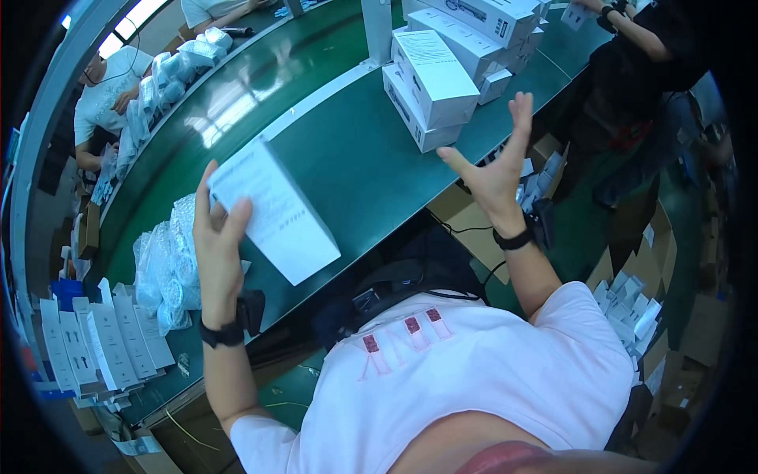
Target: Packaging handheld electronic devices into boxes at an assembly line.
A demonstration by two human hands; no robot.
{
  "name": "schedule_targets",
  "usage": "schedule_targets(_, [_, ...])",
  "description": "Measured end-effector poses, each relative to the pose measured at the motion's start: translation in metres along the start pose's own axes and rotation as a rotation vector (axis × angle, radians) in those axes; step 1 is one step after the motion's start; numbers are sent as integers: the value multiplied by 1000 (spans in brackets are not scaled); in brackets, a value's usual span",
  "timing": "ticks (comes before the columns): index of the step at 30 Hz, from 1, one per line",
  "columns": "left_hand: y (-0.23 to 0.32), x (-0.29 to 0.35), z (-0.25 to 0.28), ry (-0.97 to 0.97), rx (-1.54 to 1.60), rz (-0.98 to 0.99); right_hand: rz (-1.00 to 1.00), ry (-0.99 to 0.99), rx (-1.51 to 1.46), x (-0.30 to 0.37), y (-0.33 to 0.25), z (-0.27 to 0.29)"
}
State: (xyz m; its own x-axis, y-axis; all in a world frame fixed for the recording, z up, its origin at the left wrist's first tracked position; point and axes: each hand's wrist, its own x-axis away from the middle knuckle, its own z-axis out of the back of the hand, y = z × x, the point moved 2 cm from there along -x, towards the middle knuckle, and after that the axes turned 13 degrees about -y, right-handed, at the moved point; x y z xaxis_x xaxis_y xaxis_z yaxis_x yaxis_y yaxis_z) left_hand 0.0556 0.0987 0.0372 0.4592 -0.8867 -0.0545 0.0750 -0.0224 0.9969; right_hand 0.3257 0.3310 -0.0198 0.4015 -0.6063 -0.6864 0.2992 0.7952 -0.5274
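Observation:
My left hand (220,233) grips one end of a white carton (276,209) with small printed text, its thumb on the printed face and its fingers round the edge. The carton is tilted over the green worktop (347,166). My right hand (496,170) is raised near the table's front edge, fingers and thumb spread, holding nothing. Just beyond it, a white carton (436,71) lies on another white carton (414,114). Bubble-wrapped items (167,265) lie to the left of my left hand.
More white cartons (474,31) are stacked at the back right. Flat white box sleeves (110,340) stand at the left. Cardboard boxes with white pieces (628,308) sit on the floor at right. One person (118,95) works across the table, another (639,87) stands at right.

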Motion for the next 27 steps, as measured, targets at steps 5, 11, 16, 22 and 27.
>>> schedule_targets(5, [-26, -86, -23, -168, 82, 221, -70, 23, 102, -15, 14, -58])
schedule_targets(11, [-80, -141, -50, -240, -19, 408, -213, 43, -40, -33, 18, -84])
schedule_targets(16, [-83, -133, -50, -291, -38, 441, -137, 22, -247, -15, 42, -61])
schedule_targets(22, [-78, -115, -28, -314, 43, 450, -162, 3, -363, 36, 12, 85])
schedule_targets(27, [-72, -102, -19, -270, 83, 455, -206, 502, 44, -12, 82, 148])
